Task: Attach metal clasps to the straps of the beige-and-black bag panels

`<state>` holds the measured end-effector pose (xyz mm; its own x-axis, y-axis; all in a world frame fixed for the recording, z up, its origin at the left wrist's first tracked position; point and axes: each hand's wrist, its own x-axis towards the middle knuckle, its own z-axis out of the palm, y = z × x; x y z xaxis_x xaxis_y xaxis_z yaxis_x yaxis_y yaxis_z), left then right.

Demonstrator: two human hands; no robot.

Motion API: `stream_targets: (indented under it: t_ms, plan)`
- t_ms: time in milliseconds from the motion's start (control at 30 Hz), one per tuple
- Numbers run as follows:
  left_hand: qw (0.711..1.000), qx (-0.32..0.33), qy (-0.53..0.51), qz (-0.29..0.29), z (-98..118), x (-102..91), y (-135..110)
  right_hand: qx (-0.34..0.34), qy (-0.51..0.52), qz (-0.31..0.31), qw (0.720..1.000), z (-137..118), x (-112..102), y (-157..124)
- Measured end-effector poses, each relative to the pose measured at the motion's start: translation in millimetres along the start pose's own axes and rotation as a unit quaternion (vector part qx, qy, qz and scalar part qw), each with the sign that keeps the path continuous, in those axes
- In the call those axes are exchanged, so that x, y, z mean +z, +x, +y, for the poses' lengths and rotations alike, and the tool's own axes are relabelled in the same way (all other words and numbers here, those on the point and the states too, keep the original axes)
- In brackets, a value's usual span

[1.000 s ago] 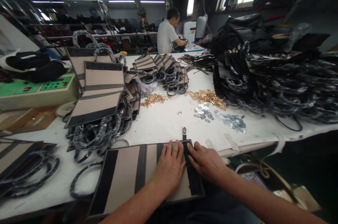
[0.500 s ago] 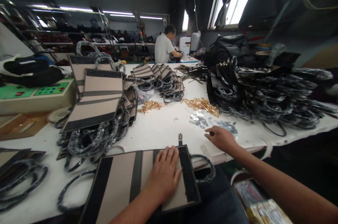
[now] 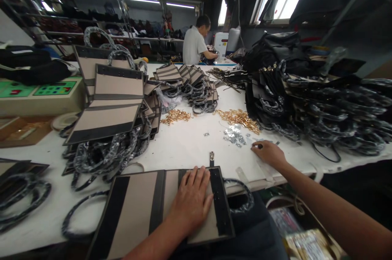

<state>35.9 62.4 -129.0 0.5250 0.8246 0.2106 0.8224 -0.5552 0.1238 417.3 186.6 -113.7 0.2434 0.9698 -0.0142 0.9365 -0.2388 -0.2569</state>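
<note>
A beige and black bag panel lies flat at the near edge of the white table. My left hand rests on it, fingers flat and stretched out, next to the black strip with holes. A small metal clasp stands at the panel's far edge. My right hand reaches out to the right, fingers curled down onto the table beside a scatter of small silver metal pieces. A small dark object shows at its fingertips.
Stacks of beige and black panels with wrapped handles fill the left. Black bags pile on the right. Gold fittings lie mid-table. A green-topped machine stands far left. A person works at the back.
My right hand left the panel and moved right and away to the silver pieces. The left hand stayed flat on the panel. The bag's wrapped handle now shows at the table edge.
</note>
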Motion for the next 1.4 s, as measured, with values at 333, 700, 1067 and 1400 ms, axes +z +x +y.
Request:
stream_targets:
  t_ms: [333,700,1067,1400]
  plan:
    - [0.997,-0.021,-0.072,-0.028,4,-7.0,-3,0.001,0.268,-0.137,0.954,-59,-36,-57]
    - [0.992,-0.046,-0.12,0.003,5,-16.6,-1,-0.101,0.292,-0.168,0.936,-156,9,-114]
    - [0.975,-0.092,-0.182,0.091,1,-14.6,22,-0.15,0.153,-0.104,0.971,-157,15,-121]
    - [0.97,-0.077,-0.194,0.122,-4,-4.3,27,-0.186,0.056,-0.084,0.977,-162,17,-131]
